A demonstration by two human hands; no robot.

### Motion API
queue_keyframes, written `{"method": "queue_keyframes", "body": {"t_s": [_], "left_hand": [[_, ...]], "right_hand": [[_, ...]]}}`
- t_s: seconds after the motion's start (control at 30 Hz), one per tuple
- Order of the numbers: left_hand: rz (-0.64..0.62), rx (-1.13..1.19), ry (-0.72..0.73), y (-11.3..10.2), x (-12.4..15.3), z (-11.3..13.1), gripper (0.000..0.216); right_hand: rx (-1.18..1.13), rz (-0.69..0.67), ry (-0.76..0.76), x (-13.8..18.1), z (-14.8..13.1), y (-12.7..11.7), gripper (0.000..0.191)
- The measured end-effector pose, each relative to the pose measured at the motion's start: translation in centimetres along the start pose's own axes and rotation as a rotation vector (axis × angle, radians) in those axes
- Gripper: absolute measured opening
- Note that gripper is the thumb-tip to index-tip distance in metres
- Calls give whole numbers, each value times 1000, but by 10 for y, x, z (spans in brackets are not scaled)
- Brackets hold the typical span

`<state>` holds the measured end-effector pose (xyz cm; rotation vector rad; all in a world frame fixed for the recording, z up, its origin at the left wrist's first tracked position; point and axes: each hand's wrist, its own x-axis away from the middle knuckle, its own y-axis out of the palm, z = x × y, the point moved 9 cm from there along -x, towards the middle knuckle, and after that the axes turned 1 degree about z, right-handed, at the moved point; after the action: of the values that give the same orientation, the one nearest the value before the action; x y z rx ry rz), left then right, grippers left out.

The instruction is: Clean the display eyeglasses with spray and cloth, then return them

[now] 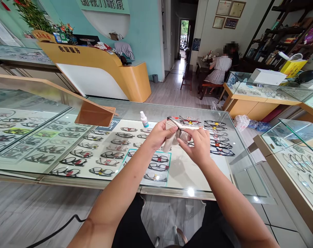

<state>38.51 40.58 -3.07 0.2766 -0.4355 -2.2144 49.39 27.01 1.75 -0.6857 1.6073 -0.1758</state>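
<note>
Above the glass counter, my left hand (160, 132) is closed on a pale cloth (168, 144) and the dark-rimmed eyeglasses (183, 136) folded into it. From the other side, my right hand (199, 141) pinches the same eyeglasses, fingers around a lens, with a strip of cloth running above the fingertips. The cloth and fingers hide part of the frame. A small white spray bottle (144, 120) stands upright on the counter beyond my left hand. Folded eyeglasses (219, 151) lie in a column to the right of my right hand.
Rows of eyeglasses (111, 155) fill the glass display counter (192, 179) before me. A wooden-framed mirror or panel (94, 115) stands at left. More display cases (288, 151) are on the right. Beyond are a yellow reception desk (136, 81) and a seated person (222, 67).
</note>
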Motion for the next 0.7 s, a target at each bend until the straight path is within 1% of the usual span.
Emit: {"method": "queue_keyframes", "body": {"t_s": [0.07,0.17,0.27,0.37,0.43,0.57,0.63,0.7], "left_hand": [[52,11,24,2,0,0,55],[130,14,65,1,0,1,55],[183,18,100,-6,-2,4,59],[211,14,76,-18,-5,3,62],[169,13,31,-20,-6,1,61],[4,26,-41,-9,-4,0,54],[-12,33,-27,-5,-2,1,57],[15,43,1,-4,-1,2,58]], "right_hand": [[4,6,-23,0,-3,-1,32],[0,-23,-56,-1,-5,1,36],[0,-61,-67,-2,-4,3,37],[4,-48,-51,-3,0,0,37],[-9,-26,-23,-4,4,-3,36],[-40,21,-2,-5,8,-8,35],[-39,21,-12,-4,5,-7,35],[-38,-1,-23,-3,2,-4,34]]}}
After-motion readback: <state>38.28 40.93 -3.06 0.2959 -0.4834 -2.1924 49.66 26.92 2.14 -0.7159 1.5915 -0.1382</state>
